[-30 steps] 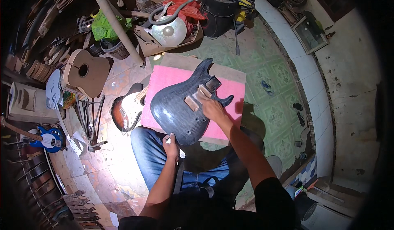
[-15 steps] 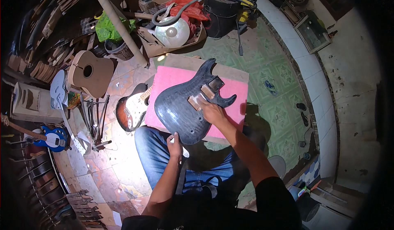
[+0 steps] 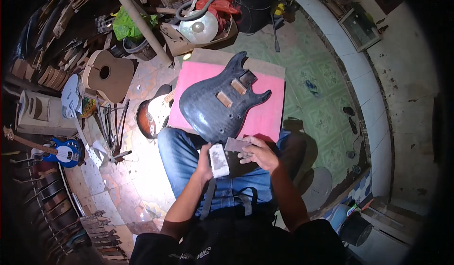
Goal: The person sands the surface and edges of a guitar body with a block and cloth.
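Observation:
A dark grey-black electric guitar body (image 3: 205, 101) with two bare wood pickup cavities lies on a pink foam sheet (image 3: 272, 123) over a brownish board, in front of my knees. Close to the body's lower end, my left hand (image 3: 203, 165) is closed around a white block (image 3: 219, 161) with grey smudges on its face. Right beside it, my right hand (image 3: 261, 155) pinches a flat greyish-mauve piece of sandpaper (image 3: 236, 145) between thumb and fingers. The paper's left end comes close to the block; whether they touch I cannot tell.
A sunburst electric guitar (image 3: 153, 116) leans left of the foam. Farther left are an acoustic guitar body (image 3: 113, 83), a metal stand (image 3: 109, 128) and a blue bass (image 3: 67, 153). A slanting pole (image 3: 139, 21), a cardboard box (image 3: 177, 42) and a black bucket (image 3: 253, 9) stand at the back.
My right hand has left the guitar body's cavity area, drawn back toward me, and now shows the sandpaper. My left hand has moved off the body's lower edge, with the white block turned into view.

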Tool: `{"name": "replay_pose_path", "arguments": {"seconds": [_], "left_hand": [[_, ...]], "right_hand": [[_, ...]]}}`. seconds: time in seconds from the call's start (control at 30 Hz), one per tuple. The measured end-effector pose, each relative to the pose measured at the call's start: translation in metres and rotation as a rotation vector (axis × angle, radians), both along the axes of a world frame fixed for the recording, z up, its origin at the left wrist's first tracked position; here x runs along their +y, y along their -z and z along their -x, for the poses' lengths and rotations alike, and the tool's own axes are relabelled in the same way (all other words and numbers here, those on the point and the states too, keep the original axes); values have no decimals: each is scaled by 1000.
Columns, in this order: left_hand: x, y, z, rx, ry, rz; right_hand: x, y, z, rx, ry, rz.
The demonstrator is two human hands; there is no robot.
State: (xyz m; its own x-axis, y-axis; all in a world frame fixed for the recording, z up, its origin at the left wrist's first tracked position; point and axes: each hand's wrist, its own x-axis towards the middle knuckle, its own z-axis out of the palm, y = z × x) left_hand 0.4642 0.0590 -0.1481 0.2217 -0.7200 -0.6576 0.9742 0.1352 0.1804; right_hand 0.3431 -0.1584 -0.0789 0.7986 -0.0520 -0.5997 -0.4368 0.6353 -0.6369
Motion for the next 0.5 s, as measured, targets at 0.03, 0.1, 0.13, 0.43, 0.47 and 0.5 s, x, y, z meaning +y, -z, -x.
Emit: {"name": "replay_pose_path", "arguments": {"seconds": [0.03, 0.1, 0.13, 0.43, 0.47, 0.5], "left_hand": [[-4, -10, 0, -45, -26, 5], [-6, -21, 0, -40, -39, 86], [-7, -24, 1, -43, -38, 87], [-12, -44, 17, -354, 15, 2], [-11, -46, 19, -355, 15, 4], [-11, -52, 19, -348, -7, 28]], "right_hand": [[5, -7, 2, -25, -5, -66], [21, -5, 3, -66, 10, -69], [30, -4, 3, -106, 25, -72], [66, 32, 3, -83, 115, 930], [66, 38, 3, -82, 184, 900], [67, 39, 2, -82, 251, 869]]}}
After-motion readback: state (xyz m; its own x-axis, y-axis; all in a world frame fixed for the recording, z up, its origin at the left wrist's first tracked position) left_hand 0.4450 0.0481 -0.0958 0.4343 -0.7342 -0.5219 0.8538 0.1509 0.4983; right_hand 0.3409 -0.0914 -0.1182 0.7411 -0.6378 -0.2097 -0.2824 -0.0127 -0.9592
